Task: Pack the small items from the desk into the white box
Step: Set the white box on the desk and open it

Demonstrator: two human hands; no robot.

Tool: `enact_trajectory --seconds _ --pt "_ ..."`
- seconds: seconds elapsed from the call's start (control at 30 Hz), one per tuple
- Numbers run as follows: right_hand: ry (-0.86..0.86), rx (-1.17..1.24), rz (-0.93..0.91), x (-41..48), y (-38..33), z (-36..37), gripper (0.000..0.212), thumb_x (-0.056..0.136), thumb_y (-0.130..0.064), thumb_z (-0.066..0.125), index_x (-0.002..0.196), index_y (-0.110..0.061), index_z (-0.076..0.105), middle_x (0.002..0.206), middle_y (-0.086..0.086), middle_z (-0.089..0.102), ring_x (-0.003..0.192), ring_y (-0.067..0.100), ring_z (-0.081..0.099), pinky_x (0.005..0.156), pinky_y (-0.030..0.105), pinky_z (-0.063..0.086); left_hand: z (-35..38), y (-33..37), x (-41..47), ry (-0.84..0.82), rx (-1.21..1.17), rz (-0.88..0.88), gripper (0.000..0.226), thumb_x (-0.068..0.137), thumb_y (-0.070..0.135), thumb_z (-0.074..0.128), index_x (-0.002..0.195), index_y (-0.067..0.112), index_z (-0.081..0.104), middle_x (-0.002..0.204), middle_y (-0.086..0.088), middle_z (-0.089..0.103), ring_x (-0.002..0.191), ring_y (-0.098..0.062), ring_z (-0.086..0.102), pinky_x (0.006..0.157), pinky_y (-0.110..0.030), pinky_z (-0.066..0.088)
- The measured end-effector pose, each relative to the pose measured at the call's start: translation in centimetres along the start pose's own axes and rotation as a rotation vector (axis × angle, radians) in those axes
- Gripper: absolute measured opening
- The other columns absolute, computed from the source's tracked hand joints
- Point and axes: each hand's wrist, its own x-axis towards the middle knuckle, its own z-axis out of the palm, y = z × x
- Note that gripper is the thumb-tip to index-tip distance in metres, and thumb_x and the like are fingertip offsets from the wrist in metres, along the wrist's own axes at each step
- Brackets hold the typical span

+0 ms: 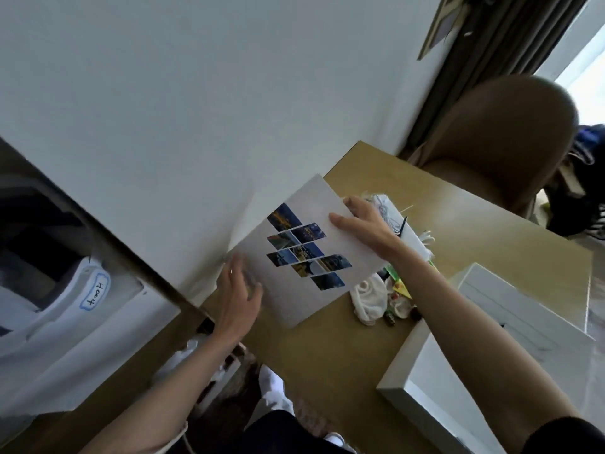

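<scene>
We see a flat white rectangular card or lid point(304, 253) printed with a slanted mosaic of small blue and yellow photos, held tilted above the tan wooden surface point(330, 355) close to the white wall point(196, 109). Our right hand point(363, 226) has its grip clamped on the card's upper edge, thumb on the printed face. Our left hand point(237, 298) is at the lower left edge with fingers spread; it is blurred, so we cannot tell whether its grip has closed. A heap of small items point(389, 299), among them crumpled white cloth, lies on the surface just beside the card. The open white box point(510, 322) stands at the right, near the heap.
</scene>
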Motion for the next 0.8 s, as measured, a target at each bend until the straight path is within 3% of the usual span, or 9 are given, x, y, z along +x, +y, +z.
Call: enact_trajectory --seconds 0.13,0.2,0.27,0.3,0.37,0.47,0.6,0.7,0.8 --pt "0.201 0.206 -0.08 -6.1 -2.0 -6.2 0.026 0.086 -0.032 0.072 0.099 -0.017 0.056 0.091 0.01 0.075 0.074 0.03 0.074 0.056 0.037 0.059 -1.6 7.7 1.9 0.005 -0.251 0.0 0.089 0.083 0.068 0.043 0.149 0.028 0.0 0.158 0.0 0.002 0.144 -0.022 0.007 0.112 -0.049 0.018" --pt "0.334 0.279 -0.1 -9.6 -2.0 -9.4 0.02 0.083 -0.035 0.072 0.093 -0.024 0.059 0.091 0.011 0.075 0.077 0.031 0.074 0.059 0.039 0.06 -1.8 12.8 3.0 -0.052 -0.535 -0.017 0.08 0.088 0.064 0.04 0.149 0.027 0.003 0.155 -0.004 0.018 0.139 -0.024 0.027 0.106 -0.044 0.034" --pt "0.442 0.335 -0.11 -13.2 -1.3 -12.3 0.026 0.076 -0.041 0.072 0.093 -0.025 0.06 0.097 0.014 0.073 0.084 0.035 0.072 0.069 0.047 0.061 -1.7 17.8 3.2 -0.048 -0.629 0.056 0.06 0.094 0.055 0.041 0.145 0.031 0.021 0.133 0.0 0.053 0.117 -0.018 0.054 0.085 -0.03 0.047" --pt "0.492 0.355 -0.11 -15.2 -0.6 -13.6 0.033 0.074 -0.042 0.072 0.096 -0.023 0.059 0.1 0.015 0.072 0.086 0.036 0.071 0.071 0.049 0.061 -1.4 20.2 3.1 -0.016 -0.656 0.119 0.048 0.094 0.054 0.043 0.136 0.031 0.035 0.113 0.011 0.063 0.101 -0.01 0.06 0.073 -0.021 0.048" --pt "0.592 0.4 -0.112 -19.1 1.2 -15.6 0.037 0.075 -0.043 0.07 0.101 -0.02 0.059 0.097 0.012 0.074 0.084 0.032 0.071 0.067 0.043 0.06 -0.4 24.6 2.3 0.034 -0.727 0.231 0.031 0.093 0.051 0.045 0.112 0.027 0.052 0.085 0.017 0.063 0.074 0.005 0.06 0.054 -0.009 0.043" --pt "0.74 0.432 -0.128 -24.5 4.4 -16.9 0.027 0.088 -0.044 0.062 0.105 -0.022 0.063 0.09 0.004 0.076 0.075 0.019 0.073 0.058 0.03 0.057 2.4 29.6 0.3 -0.009 -0.731 0.336 0.02 0.097 0.041 0.044 0.085 0.03 0.055 0.073 0.008 0.056 0.057 0.008 0.051 0.049 -0.009 0.04" --pt "0.948 0.426 -0.024 -29.4 8.2 -17.8 0.036 0.096 -0.049 0.052 0.111 -0.018 0.061 0.093 0.008 0.072 0.072 0.013 0.071 0.057 0.025 0.056 7.1 32.5 -2.2 -0.156 -0.661 0.418 0.025 0.098 0.04 0.045 0.078 0.028 0.055 0.067 0.005 0.057 0.055 0.005 0.053 0.046 -0.007 0.037" --pt "1.085 0.421 0.077 -31.6 9.8 -18.0 0.03 0.098 -0.048 0.049 0.105 -0.02 0.058 0.091 0.004 0.067 0.063 0.004 0.067 0.049 0.018 0.052 9.8 33.2 -3.1 -0.283 -0.657 0.429 0.022 0.098 0.04 0.044 0.088 0.025 0.058 0.075 0.005 0.061 0.065 -0.006 0.056 0.05 -0.01 0.04" --pt "1.139 0.357 0.131 -32.7 10.2 -18.0 0.029 0.098 -0.046 0.049 0.098 -0.018 0.056 0.086 0.001 0.063 0.06 0.004 0.062 0.044 0.013 0.046 11.7 33.2 -3.0 -0.374 -0.666 0.41 0.019 0.098 0.042 0.043 0.091 0.03 0.057 0.085 0.008 0.062 0.075 -0.006 0.058 0.059 -0.016 0.045"
